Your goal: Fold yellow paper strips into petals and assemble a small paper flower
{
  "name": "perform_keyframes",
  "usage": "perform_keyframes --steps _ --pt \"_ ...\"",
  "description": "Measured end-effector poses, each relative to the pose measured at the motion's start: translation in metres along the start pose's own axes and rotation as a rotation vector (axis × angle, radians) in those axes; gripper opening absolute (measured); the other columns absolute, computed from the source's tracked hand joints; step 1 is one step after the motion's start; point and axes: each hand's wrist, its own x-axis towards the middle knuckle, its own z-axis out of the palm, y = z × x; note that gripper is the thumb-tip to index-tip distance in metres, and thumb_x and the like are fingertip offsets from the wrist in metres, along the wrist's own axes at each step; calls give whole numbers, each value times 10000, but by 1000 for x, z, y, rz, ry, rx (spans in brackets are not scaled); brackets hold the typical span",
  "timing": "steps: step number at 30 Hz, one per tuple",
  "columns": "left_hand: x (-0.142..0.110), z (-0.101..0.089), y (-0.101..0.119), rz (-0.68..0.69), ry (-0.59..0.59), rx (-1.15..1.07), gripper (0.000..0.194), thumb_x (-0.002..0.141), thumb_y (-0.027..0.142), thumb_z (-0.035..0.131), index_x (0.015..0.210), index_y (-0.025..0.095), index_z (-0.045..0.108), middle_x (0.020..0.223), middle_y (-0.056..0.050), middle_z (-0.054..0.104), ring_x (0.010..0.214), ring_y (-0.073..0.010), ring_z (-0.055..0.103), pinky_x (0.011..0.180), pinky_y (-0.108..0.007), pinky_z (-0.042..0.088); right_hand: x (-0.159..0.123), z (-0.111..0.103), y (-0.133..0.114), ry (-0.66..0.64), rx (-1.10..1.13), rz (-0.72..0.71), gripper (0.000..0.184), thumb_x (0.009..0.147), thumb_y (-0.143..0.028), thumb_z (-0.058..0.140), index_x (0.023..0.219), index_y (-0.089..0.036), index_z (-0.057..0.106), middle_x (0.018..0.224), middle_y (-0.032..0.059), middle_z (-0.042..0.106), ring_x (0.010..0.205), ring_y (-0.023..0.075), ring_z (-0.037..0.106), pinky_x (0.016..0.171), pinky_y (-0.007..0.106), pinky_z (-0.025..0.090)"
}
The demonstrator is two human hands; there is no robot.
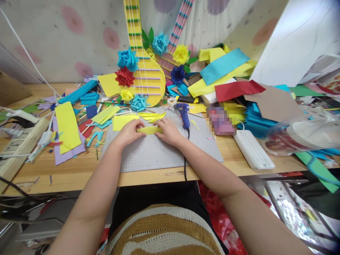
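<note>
A small strip of yellow paper lies between my hands over the grey cutting mat. My left hand has its fingers curled on the strip's left end. On the right end, my right hand grips with bent fingers. Just beyond the hands are a flat yellow paper piece and several folded yellow strips. A blue glue gun stands to the right of my right hand, its black cord running over the mat's front edge.
Two paper guitars, one yellow and one pink, lean at the back with paper flowers. Coloured paper sheets pile up at the right, near a white oblong device. A power strip sits at the left.
</note>
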Motion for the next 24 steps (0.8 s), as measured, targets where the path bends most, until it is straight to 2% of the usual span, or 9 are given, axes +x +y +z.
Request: perform_keyframes --steps 3,5,8,14,20,24 --pt "0 0 5 58 6 -13 300 670 425 627 835 177 589 799 -9 573 699 -140 505 631 -265 393 1 0 0 19 1 -16 245 777 -202 554 1017 -175 597 1000 76 578 972 220 461 843 340 369" --pt "0 0 6 67 -7 -24 320 764 473 510 824 172 601 801 -22 589 710 -146 517 659 -276 401 2 0 0 26 15 -21 198 780 -158 522 958 -179 607 971 69 590 950 209 471 829 326 370" --pt "2 0 4 69 -2 -17 387 851 440 347 798 169 618 803 -36 607 765 -159 536 716 -289 404 3 -1 0 23 50 -6 186 777 -118 489 913 -180 601 934 59 609 908 189 492 801 304 371" --pt "1 0 -3 73 -50 -29 288 753 427 524 854 180 634 788 -20 608 668 -135 511 626 -267 397 2 -2 1 2 87 65 187 774 -127 478 915 -187 585 893 45 627 871 173 516 740 281 369" --pt "0 -1 -1 105 -66 -23 296 736 440 537 853 191 645 807 -26 597 696 -140 514 632 -263 399 2 -2 5 4 93 75 206 778 -133 472 940 -190 586 915 47 623 891 182 516 762 298 386" --pt "1 3 2 44 -32 -1 226 748 371 507 777 181 627 771 -18 610 669 -139 514 628 -266 392 1 -6 1 70 20 -4 292 767 -132 500 1043 -193 572 1076 82 575 1048 228 441 875 363 359"
